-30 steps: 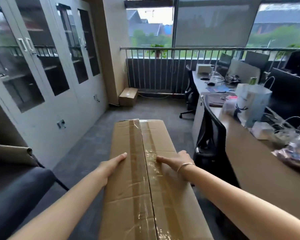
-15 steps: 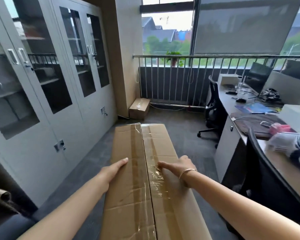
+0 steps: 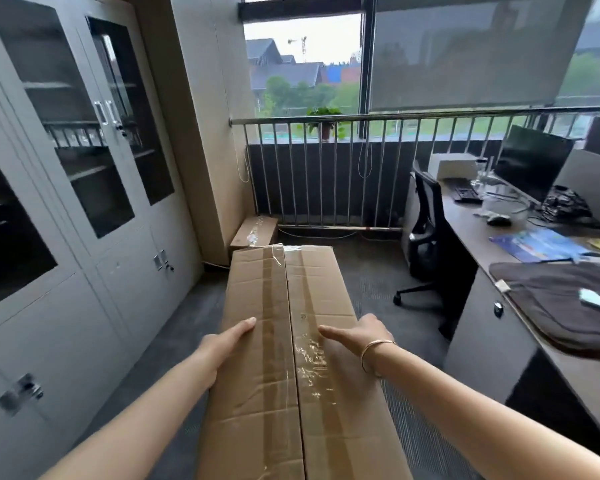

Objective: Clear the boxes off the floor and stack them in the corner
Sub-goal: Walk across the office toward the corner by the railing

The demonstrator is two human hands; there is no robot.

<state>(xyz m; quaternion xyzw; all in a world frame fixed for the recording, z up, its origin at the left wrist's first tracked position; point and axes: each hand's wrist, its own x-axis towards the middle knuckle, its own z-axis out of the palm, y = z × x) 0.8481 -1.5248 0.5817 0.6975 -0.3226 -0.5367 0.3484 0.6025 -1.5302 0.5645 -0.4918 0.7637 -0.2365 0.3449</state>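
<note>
Closer now to the window corner than a second ago: grey glass-doored cabinets (image 3: 84, 174) slid past on the left, desk clutter swapped for a nearer stretch of grey desk (image 3: 471, 237), hands unmoved on the load.

Nearest, long brown cardboard box (image 3: 291, 341) taped down its centre seam, carried lengthwise, pointing ahead. Left hand (image 3: 227, 342) clasped over the left top edge, thumb flat on the lid, fingers hidden down the side. Right hand (image 3: 359, 334) likewise on the right edge, thumb on top, gold bangle at the wrist. Hands apart, one per long side, gripping.

Probably light for its size, given the mid-length hold; stiff board, though glossy tape looks slippery, so bare card at the edges is the better purchase. Long overhang likely to swing on turning.

Further on, small brown taped cardboard box (image 3: 255, 232) on the carpet in the corner by the beige pillar (image 3: 201, 133), just beyond the carried box's far end. Behind, steel railing (image 3: 361, 168) and black office chair (image 3: 426, 230).
</note>
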